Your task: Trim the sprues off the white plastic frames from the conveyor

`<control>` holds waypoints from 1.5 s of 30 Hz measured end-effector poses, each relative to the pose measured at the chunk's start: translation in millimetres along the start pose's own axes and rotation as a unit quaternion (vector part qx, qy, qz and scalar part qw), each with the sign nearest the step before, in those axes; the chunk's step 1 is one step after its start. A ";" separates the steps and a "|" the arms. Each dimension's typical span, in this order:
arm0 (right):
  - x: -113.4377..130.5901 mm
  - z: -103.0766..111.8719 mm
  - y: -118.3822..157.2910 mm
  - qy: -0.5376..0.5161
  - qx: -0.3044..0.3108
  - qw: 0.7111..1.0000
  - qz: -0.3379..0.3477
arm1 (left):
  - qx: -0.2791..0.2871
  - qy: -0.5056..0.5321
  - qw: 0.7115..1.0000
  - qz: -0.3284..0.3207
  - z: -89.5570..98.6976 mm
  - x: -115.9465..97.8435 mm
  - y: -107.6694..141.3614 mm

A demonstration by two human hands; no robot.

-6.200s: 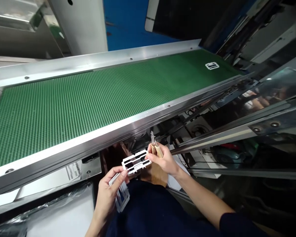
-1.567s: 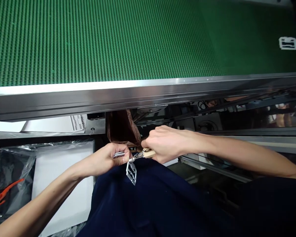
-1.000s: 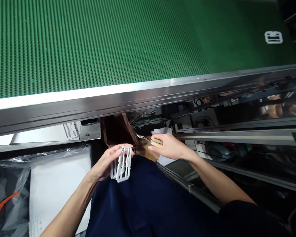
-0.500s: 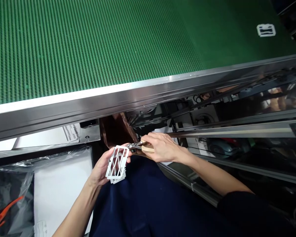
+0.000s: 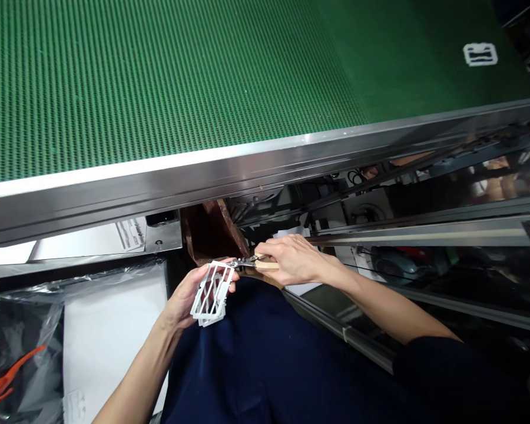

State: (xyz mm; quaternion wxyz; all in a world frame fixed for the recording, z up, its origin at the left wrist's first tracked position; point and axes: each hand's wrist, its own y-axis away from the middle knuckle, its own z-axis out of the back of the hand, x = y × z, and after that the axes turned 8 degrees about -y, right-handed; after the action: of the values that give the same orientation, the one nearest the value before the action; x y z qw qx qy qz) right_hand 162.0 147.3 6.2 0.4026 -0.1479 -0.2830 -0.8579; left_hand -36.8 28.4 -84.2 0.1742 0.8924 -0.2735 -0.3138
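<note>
Low in the middle of the head view, my left hand (image 5: 186, 299) is closed on a small stack of white plastic frames (image 5: 214, 290), which are tilted and have thin bars across their openings. My right hand (image 5: 295, 259) grips the pale handles of nippers (image 5: 265, 265). Their metal jaws reach left to the upper right corner of the frames. Whether the jaws close on plastic is too small to tell. Another white plastic frame (image 5: 480, 54) lies on the green conveyor belt (image 5: 181, 70) at the far right.
The conveyor's metal rail (image 5: 247, 162) runs across above my hands. A brown bag-like container (image 5: 209, 232) sits open beneath it. At left stand a plastic-lined box (image 5: 115, 330), an orange-handled tool (image 5: 2, 383) and a sheet with a printed drawing (image 5: 92, 238). Metal bars (image 5: 424, 235) cross at right.
The view has shifted slightly. The frames in my left hand have tilted a little, and the nippers' jaws now sit nearer their upper right corner. Both hands keep their hold.
</note>
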 end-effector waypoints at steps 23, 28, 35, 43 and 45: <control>13.5 -53.8 -15.0 -0.516 -0.068 0.843 -0.138 | -0.052 0.111 0.989 -0.082 1.2 -1.9 -8.2; 24.3 -57.3 -17.2 -0.575 -0.058 0.806 -0.128 | -0.056 0.116 0.988 -0.084 1.0 -1.6 -8.5; 36.9 -63.4 -18.6 -0.605 -0.048 0.785 -0.125 | -0.059 0.135 0.985 -0.086 2.5 -0.5 -8.1; 40.4 -65.2 -19.4 -0.620 -0.044 0.772 -0.132 | -0.061 0.136 0.984 -0.095 2.2 -0.5 -5.5; 40.7 -65.4 -19.6 -0.627 -0.045 0.767 -0.132 | -0.061 0.136 0.984 -0.098 1.9 -0.3 -5.0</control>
State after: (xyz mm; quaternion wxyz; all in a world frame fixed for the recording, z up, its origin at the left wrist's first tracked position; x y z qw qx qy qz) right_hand 119.4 93.1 -33.5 0.0113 -0.6317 -0.4503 -0.6309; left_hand -36.4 32.2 -87.9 0.2320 0.9371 -0.1391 -0.2208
